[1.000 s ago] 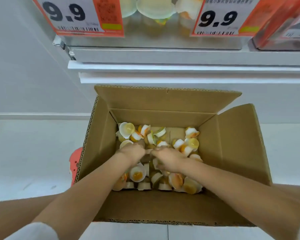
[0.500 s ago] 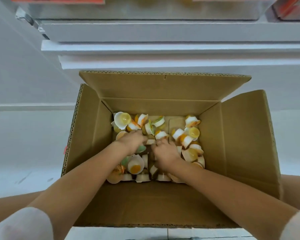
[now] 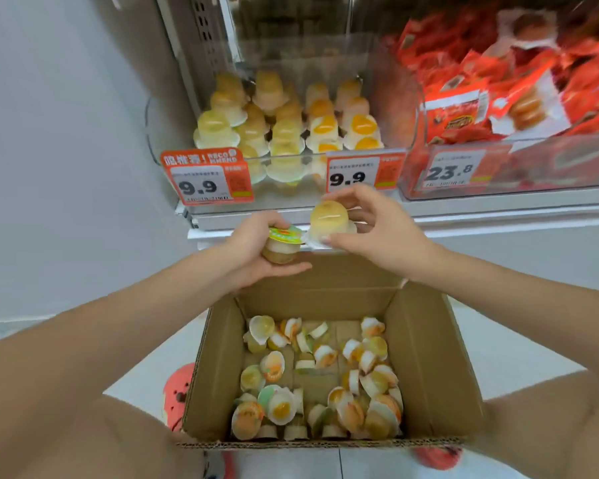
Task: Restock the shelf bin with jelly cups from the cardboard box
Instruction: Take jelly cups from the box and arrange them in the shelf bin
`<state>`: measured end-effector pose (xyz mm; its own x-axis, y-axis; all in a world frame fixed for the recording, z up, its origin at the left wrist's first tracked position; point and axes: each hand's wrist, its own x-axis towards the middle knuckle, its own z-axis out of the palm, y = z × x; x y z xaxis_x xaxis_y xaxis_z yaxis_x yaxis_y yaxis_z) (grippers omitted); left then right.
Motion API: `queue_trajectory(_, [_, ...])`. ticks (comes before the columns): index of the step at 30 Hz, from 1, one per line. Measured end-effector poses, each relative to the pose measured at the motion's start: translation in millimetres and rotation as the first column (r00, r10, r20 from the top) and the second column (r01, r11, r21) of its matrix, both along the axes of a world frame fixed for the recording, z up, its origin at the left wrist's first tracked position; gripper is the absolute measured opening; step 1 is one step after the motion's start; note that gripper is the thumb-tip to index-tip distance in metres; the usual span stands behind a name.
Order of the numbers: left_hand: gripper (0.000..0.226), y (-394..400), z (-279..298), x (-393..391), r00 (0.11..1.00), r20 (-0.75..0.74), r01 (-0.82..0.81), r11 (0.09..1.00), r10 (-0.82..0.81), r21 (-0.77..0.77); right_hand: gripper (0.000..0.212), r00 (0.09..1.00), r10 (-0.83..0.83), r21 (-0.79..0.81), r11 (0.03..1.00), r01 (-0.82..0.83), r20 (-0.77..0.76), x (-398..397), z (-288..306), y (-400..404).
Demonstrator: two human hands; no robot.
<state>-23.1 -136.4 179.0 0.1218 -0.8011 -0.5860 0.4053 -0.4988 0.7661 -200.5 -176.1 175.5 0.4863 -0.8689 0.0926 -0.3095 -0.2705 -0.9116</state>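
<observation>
A: Which step is the person on?

B: The carry, by the look of it. The left hand (image 3: 256, 248) curls round a jelly cup (image 3: 281, 246) lying lid-forward, and the right hand (image 3: 363, 224) pinches a second jelly cup (image 3: 330, 221), dome up, by its rim. Both are above the cardboard box (image 3: 429, 368), which holds many more cups below the wrists.

A: And next?

B: Probably lift past the price tags (image 3: 355, 176) and set them in the shelf bin (image 3: 388, 98), just beyond the fingertips.

A: Any room?

B: The bin's clear front wall stands between hands and rows; open space lies above the stacked cups.
</observation>
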Motion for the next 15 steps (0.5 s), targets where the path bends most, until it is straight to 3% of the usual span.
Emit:
queue_trajectory(4, [0.03,14.5,45.6,-0.4,1.0,-0.008,0.017,0.977,-0.019,-0.211,0.046,0.977,-0.036,-0.045,0.998,0.046,0.211,-5.0,38.7,17.4])
queue_trajectory(7, [0.031,16.4,49.0,0.0,0.999,0.027,-0.03,0.957,0.039,-0.29,0.047,0.959,-0.068,-0.065,0.994,0.089,0.276,0.9,41.1,26.3])
queue_trajectory(12, [0.029,12.1,39.1,-7.8,0.993,-0.045,-0.112,0.97,0.105,-0.214,0.042,0.894,-0.199,0.015,0.977,0.211,0.401,13.9,36.4,17.7])
queue_trajectory(15, [0.033,8.7,38.5,-10.1,0.972,-0.225,-0.106,0.977,0.063,-0.184,0.043,0.913,-0.111,0.071,0.993,0.091,0.392,19.1,34.6,11.7])
